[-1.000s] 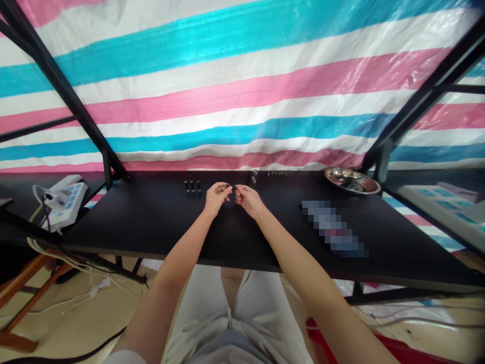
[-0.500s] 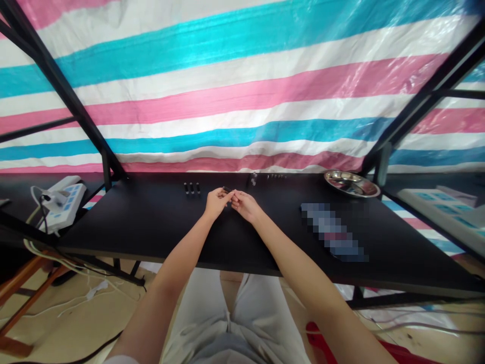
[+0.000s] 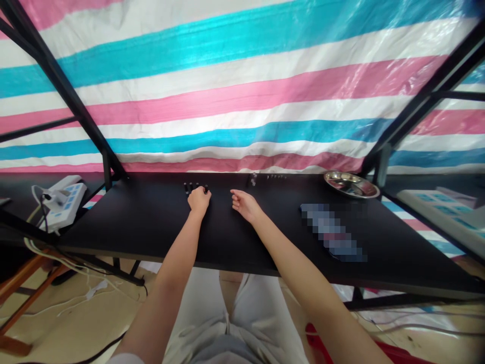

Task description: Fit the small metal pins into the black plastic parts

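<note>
My left hand (image 3: 199, 200) pinches a small black tube (image 3: 206, 189) upright at the right end of a row of similar tubes. In that row stand a black tube (image 3: 186, 188) with pale ends and two more beside it, partly hidden by my fingers. Over the middle of the table, my right hand (image 3: 245, 206) is loosely closed, its fingers curled in; nothing shows in it. Small clear pieces (image 3: 253, 179) lie behind it near the back edge, beside a dark piece. Further right is a line of tiny shiny parts (image 3: 278, 177).
A divided metal tray (image 3: 351, 184) sits at the back right of the black table (image 3: 151, 222). In front of it lies a pixelated flat object (image 3: 333, 232). Power strips (image 3: 64, 205) stand at the left. Black frame posts (image 3: 81, 116) and a striped sheet enclose the table.
My left hand has moved left, away from my right hand, carrying the black tube to the end of the row. My right hand stays nearly where it was.
</note>
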Demonstrator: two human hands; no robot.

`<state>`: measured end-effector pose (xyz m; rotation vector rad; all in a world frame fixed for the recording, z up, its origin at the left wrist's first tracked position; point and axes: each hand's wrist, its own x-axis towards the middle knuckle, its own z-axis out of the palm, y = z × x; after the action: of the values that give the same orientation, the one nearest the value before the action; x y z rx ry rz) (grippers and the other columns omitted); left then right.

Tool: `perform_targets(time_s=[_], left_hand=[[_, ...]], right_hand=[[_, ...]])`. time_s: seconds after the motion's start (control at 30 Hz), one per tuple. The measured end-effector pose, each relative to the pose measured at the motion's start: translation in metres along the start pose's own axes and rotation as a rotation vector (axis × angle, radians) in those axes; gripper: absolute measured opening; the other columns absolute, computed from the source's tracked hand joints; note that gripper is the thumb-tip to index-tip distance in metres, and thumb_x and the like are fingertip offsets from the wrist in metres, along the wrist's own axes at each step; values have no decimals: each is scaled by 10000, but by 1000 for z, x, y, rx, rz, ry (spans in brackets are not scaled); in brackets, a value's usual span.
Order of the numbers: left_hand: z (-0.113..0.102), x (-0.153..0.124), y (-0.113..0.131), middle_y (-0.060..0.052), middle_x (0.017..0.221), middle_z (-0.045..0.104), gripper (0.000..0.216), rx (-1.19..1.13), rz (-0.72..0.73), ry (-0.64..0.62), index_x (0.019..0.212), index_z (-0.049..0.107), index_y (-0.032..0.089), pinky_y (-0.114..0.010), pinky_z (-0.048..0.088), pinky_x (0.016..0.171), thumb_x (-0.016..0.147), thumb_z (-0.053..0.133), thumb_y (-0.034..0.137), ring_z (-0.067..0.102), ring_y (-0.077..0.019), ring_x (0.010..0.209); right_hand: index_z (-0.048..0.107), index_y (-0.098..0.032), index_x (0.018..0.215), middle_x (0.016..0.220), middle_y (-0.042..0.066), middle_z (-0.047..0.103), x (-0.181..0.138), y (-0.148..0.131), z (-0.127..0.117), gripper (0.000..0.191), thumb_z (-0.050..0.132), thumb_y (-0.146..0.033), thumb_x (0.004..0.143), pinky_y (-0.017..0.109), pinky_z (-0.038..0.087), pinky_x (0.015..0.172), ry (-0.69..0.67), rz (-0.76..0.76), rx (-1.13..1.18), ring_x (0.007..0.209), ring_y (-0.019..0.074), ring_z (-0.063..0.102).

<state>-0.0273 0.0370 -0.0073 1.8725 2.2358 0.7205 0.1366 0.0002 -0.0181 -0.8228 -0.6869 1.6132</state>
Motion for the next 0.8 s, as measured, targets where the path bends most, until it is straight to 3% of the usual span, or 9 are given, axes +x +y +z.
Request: perform_targets(time_s=[0.17, 0.8], left_hand=[[1, 4, -2, -88, 892, 678, 249, 22, -54, -16, 905, 671, 219, -317, 453, 735, 760, 531, 365, 624, -244, 865], [3, 7, -4, -94, 882, 686, 280, 24, -45, -13, 862, 699, 209, -312, 459, 716, 764, 526, 406, 627, -241, 851]], right_hand=[[564, -161, 742, 469, -81, 393, -2, 0, 4, 227, 691, -272, 590, 208, 178, 403, -7, -12, -11, 396, 37, 281], [557, -163, 734, 464, -86, 371, -2, -2, 2, 201, 661, -275, 603, 212, 163, 418, 6, -51, -65, 402, 37, 265]])
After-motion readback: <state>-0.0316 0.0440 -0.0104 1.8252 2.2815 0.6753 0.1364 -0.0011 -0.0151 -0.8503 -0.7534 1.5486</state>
